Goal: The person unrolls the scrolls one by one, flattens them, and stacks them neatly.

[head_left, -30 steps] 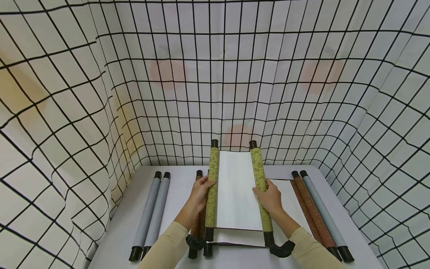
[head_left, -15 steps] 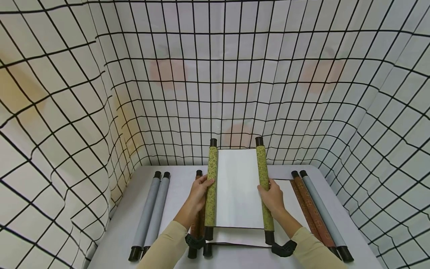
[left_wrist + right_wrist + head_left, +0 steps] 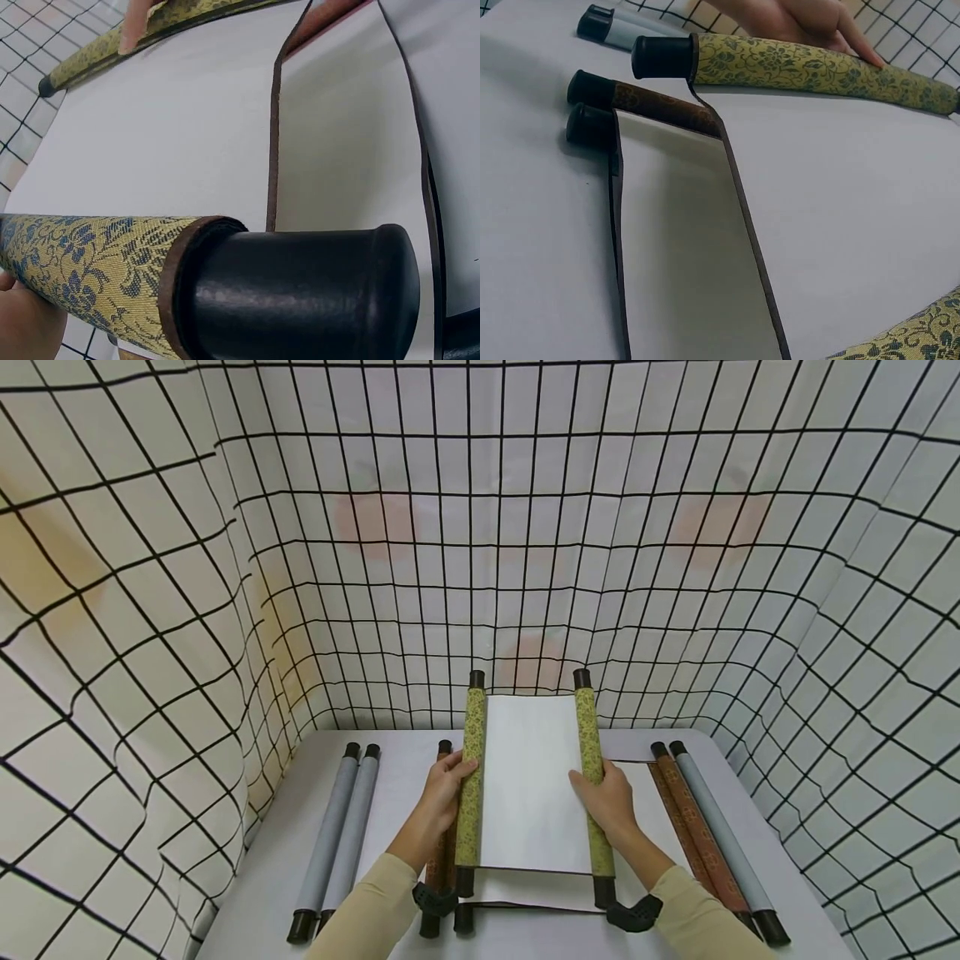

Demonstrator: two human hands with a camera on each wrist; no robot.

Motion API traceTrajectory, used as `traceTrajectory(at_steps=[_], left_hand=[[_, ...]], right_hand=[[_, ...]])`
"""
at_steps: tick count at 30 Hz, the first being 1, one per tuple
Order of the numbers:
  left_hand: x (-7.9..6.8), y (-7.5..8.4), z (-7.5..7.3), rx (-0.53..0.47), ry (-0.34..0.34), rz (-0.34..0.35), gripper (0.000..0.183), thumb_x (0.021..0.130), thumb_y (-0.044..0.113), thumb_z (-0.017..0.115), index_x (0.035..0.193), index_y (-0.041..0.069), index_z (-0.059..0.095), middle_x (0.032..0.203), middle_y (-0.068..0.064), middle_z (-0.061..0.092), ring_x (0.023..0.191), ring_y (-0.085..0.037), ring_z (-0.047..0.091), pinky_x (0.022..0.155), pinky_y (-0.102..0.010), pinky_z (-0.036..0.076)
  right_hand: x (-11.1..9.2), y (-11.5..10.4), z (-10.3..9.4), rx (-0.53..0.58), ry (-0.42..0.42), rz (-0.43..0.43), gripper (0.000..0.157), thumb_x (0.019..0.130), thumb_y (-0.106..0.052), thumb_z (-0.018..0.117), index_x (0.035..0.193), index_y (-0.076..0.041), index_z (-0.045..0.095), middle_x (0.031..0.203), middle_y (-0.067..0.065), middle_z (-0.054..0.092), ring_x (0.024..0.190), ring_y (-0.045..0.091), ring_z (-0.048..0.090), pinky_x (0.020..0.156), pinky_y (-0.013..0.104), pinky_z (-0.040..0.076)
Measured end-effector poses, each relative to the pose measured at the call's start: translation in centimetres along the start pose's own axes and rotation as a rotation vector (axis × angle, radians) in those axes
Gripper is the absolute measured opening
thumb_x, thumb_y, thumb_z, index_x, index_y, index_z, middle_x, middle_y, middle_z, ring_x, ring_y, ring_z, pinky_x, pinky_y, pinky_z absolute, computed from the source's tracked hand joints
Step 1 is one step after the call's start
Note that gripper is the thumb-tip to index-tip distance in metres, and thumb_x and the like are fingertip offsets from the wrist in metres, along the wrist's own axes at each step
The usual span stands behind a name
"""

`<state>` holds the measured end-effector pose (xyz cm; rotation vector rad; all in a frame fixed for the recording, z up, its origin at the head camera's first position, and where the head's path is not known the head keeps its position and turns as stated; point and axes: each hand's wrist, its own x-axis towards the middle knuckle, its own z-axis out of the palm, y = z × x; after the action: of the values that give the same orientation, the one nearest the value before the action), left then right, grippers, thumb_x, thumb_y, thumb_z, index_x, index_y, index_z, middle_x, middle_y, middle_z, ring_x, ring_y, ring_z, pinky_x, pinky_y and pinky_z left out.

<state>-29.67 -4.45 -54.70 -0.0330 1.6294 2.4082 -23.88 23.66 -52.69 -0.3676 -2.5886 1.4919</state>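
Observation:
A hanging scroll with yellow, blue-flowered rolls [image 3: 589, 752] and black end knobs is partly unrolled, raised above the table. Its blank white sheet [image 3: 531, 785] stretches between the rolls. My left hand [image 3: 442, 793] grips the left roll, thumb on top. The right roll is held by my right hand [image 3: 609, 802], its thumb over the sheet side. In the left wrist view, the near roll's black knob [image 3: 300, 292] fills the foreground. The right wrist view shows the far roll [image 3: 780, 64] with fingers behind it. Another unrolled white sheet [image 3: 525, 888] lies underneath.
Brown patterned rolls [image 3: 697, 827] lie at the right beside a grey roll [image 3: 723, 835]. Further brown rolls [image 3: 436, 868] sit under my left forearm. Two grey rolls [image 3: 330, 835] lie at the left of the white table [image 3: 255, 893]. Black netting [image 3: 525, 585] encloses the back and sides.
My right hand has moved slightly right with its roll, so the white sheet between the rolls is wider. My left hand has shifted only a little left.

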Motion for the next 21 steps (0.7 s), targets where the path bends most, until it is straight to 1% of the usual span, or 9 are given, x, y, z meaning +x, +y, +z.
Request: traceTrajectory(at_steps=[2,4,7,10,14,16,21], left_hand=[[0.0,0.0,0.0,-0.001,0.002,0.002,0.058,0.103,0.009,0.063,0.151,-0.012,0.039,0.142,-0.027,0.05,0.113,-0.024,0.059,0.091,-0.031,0.052],[0.0,0.1,0.0,-0.004,0.006,0.001,0.058,0.103,0.009,0.063,0.151,-0.012,0.038,0.142,-0.026,0.05,0.113,-0.023,0.059,0.091,-0.031,0.052],[0.0,0.1,-0.1,-0.002,0.003,0.002,0.059,0.103,0.009,0.063,0.152,-0.012,0.038,0.142,-0.026,0.05,0.113,-0.024,0.059,0.091,-0.031,0.052],[0.0,0.2,-0.1,-0.002,0.0,0.002,0.059,0.103,0.009,0.064,0.152,-0.012,0.037,0.141,-0.026,0.051,0.112,-0.024,0.059,0.09,-0.031,0.052],[0.0,0.2,-0.2,-0.006,-0.003,-0.003,0.06,0.103,0.009,0.064,0.152,-0.012,0.037,0.139,-0.025,0.053,0.11,-0.023,0.06,0.089,-0.031,0.052],[0.0,0.1,-0.3,-0.003,-0.003,-0.005,0.06,0.103,0.009,0.064,0.152,-0.012,0.037,0.138,-0.025,0.053,0.11,-0.023,0.06,0.089,-0.031,0.052],[0.0,0.2,-0.4,0.001,0.007,-0.011,0.06,0.103,0.009,0.064,0.152,-0.012,0.036,0.141,-0.027,0.052,0.114,-0.025,0.059,0.091,-0.032,0.052]], right_hand=[[0.1,0.1,-0.1,-0.011,-0.001,0.002,0.067,0.099,-0.034,0.068,0.147,0.007,0.046,0.122,0.024,0.058,0.104,0.035,0.059,0.08,0.047,0.052],[0.1,0.3,-0.3,-0.023,-0.005,-0.003,0.069,0.098,-0.032,0.069,0.149,0.008,0.043,0.124,0.026,0.059,0.106,0.037,0.06,0.081,0.049,0.052],[0.3,0.4,-0.4,-0.038,-0.009,-0.009,0.068,0.099,-0.025,0.067,0.151,0.009,0.039,0.126,0.029,0.059,0.107,0.039,0.061,0.082,0.051,0.053],[0.4,0.5,-0.6,-0.054,-0.006,-0.017,0.067,0.099,-0.021,0.064,0.152,0.01,0.037,0.125,0.031,0.06,0.105,0.039,0.063,0.08,0.05,0.054],[0.4,0.4,-0.8,-0.063,-0.002,-0.009,0.067,0.099,-0.019,0.062,0.153,0.01,0.036,0.125,0.031,0.06,0.103,0.038,0.064,0.079,0.047,0.055],[0.4,0.3,-0.8,-0.054,-0.007,-0.003,0.067,0.099,-0.019,0.061,0.154,0.01,0.035,0.126,0.032,0.059,0.103,0.038,0.064,0.079,0.047,0.055],[0.5,0.3,-1.2,-0.033,-0.028,0.025,0.071,0.1,-0.022,0.06,0.157,0.008,0.03,0.136,0.033,0.054,0.114,0.042,0.06,0.088,0.053,0.053]])
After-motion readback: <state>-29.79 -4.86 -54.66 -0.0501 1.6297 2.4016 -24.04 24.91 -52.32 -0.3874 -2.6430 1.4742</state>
